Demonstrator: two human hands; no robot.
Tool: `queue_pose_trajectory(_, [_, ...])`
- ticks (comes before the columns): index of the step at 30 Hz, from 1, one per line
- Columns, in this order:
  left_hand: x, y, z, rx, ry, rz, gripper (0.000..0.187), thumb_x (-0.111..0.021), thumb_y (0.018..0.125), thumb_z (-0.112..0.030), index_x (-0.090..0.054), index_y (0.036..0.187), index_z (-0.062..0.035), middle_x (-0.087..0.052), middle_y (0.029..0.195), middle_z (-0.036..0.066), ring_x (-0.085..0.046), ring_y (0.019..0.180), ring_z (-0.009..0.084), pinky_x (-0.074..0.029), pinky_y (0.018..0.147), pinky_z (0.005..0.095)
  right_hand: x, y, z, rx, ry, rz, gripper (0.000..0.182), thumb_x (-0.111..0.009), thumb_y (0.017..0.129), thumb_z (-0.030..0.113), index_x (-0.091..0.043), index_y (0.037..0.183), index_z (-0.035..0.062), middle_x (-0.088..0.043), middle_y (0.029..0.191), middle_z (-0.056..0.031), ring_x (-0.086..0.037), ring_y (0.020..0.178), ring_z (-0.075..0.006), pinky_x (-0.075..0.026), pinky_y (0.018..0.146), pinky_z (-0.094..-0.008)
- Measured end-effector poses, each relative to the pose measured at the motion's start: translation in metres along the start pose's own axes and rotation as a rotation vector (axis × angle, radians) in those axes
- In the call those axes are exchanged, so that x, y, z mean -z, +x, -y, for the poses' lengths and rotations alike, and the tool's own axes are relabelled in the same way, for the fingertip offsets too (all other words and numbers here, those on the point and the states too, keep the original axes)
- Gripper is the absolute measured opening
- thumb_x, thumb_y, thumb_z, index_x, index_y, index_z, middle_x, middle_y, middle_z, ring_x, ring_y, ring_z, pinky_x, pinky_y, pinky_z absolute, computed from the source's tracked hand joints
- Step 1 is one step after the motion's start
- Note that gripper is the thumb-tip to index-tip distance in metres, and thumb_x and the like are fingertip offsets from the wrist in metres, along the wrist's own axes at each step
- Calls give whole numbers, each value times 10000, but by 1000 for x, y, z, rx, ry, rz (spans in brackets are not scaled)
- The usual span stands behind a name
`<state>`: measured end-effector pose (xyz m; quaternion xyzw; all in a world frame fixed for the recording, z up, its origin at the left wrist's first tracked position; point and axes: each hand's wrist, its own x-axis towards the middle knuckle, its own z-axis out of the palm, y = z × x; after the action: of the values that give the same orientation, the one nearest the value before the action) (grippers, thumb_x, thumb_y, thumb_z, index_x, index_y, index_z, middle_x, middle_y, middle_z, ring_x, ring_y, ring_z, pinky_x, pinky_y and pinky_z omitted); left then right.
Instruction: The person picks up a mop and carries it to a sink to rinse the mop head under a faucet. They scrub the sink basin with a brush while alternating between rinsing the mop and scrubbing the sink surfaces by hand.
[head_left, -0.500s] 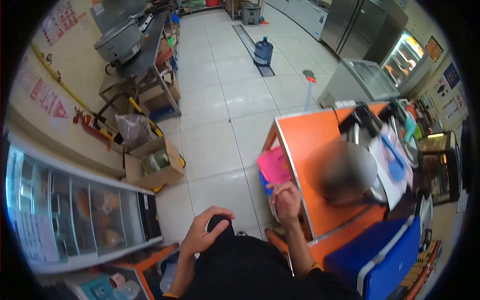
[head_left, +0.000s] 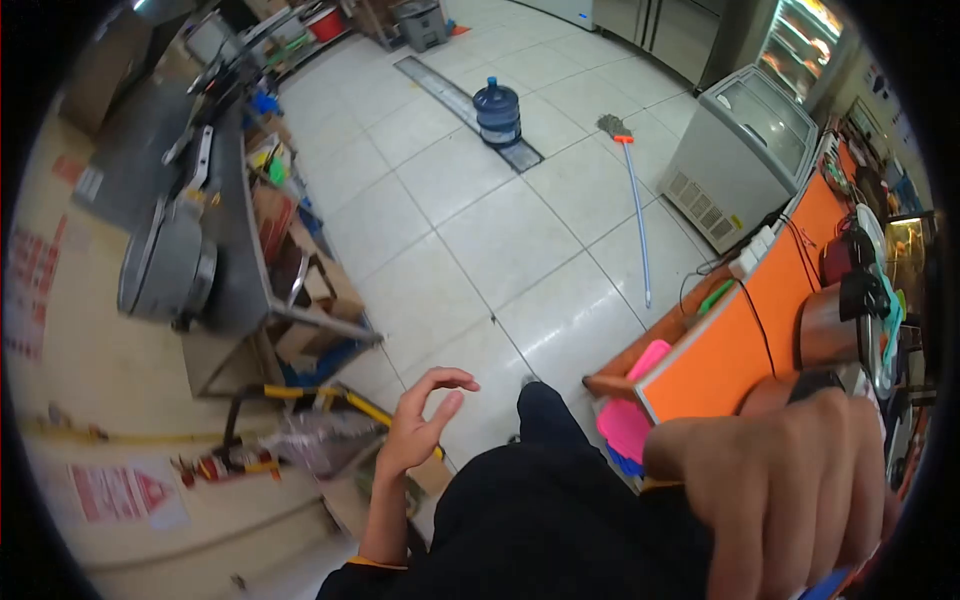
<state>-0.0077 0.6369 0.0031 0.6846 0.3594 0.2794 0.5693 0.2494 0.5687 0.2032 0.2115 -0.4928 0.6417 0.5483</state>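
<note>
My left hand (head_left: 425,425) hangs open in the air over the tiled floor, fingers spread and curved, touching nothing. My right hand (head_left: 790,490) is raised very close to the camera, back towards me, fingers curled shut. A sliver of blue (head_left: 822,585) shows below it, and I cannot tell whether the hand holds it. My knee in dark trousers (head_left: 545,410) sits between the hands. Just beyond the right hand are the orange counter (head_left: 720,360) and pink plastic pieces (head_left: 628,425) at its near corner.
A blue water jug (head_left: 497,110) stands on a floor drain. A mop (head_left: 636,200) lies on the tiles beside a chest freezer (head_left: 745,150). At the left is a steel table (head_left: 235,260) with a large grey cooker (head_left: 165,270) and boxes underneath. Pots and appliances crowd the counter (head_left: 835,320).
My view has swung left and tilted. My right hand left the counter edge and rose close to the camera. My left hand lifted off my knee and opened.
</note>
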Motion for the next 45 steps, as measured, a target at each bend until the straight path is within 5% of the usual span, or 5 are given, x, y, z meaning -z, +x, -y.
queue_pose_trajectory(6, [64,238,57,-9,112,197,188,-516,865,-100,-548,1028,-10,-611,965,87,-566,944,175,-400,873,296,203,52,-7,515,-219,-69,484,-390,902,140,-367,419,137,-414,415,4,-398,359,-94,-541,604,-343])
queue_pose_trajectory(10, [103,350,66,12,134,213,195,-511,870,-106,-546,1030,-1,-613,962,94,-566,946,178,-405,868,296,310,107,28,59,-286,-165,514,-355,920,148,-310,409,147,-327,374,10,-354,336,-89,-552,644,-355])
queue_pose_trajectory(23, [184,709,173,168,261,438,256,-493,904,-208,-519,1057,-4,-607,892,97,-564,894,182,-436,810,305,607,122,90,443,-532,-480,531,-344,930,381,-480,500,100,-449,438,-16,-409,413,-142,-494,691,-438])
queue_pose_trajectory(33, [47,817,326,1016,516,1251,767,-418,857,-549,-296,1310,59,-400,1289,257,-445,1158,314,-371,943,358,718,-171,149,-35,-707,-2052,351,-366,912,287,-535,742,31,-380,503,2,-439,522,-116,-429,709,-288])
queue_pose_trajectory(45, [-292,962,460,722,867,241,883,-705,683,-392,-249,1362,-61,-358,1273,300,-387,1171,417,-341,965,434,1011,-843,277,-1398,-1182,-2082,362,-392,936,333,-563,874,19,-578,733,-114,-580,715,-204,-438,669,-323])
